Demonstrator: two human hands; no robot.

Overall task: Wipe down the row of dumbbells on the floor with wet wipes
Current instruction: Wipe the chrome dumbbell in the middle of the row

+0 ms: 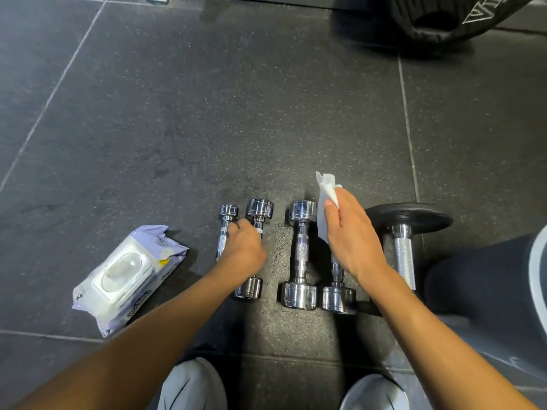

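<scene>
Fingers (243, 226) of the left hand (245, 251) are curled down around the handle of the second dumbbell (260, 209) in a row of five lying on the dark speckled floor (207, 128). The hand also covers part of the smallest dumbbell (227, 224), just to its left.

The right hand (350, 238) hovers over the fourth dumbbell (339, 296), hiding most of its handle. Its thumb and fingers pinch a white wet wipe (327, 190), which sticks up past the far side of the hand and hangs down on its left. Whether the wipe touches the metal cannot be told.

Between the two hands lies the third dumbbell (301, 253), chrome and untouched. At the right end of the row is a larger dumbbell (403, 255) with a black plate at its far end.

All five lie side by side, handles running from near to far.

A lilac pack of wet wipes (127, 276) lies on the floor left of the row, well apart, its white lid closed. Two pale shoes (192, 386) show at the near edge.
</scene>
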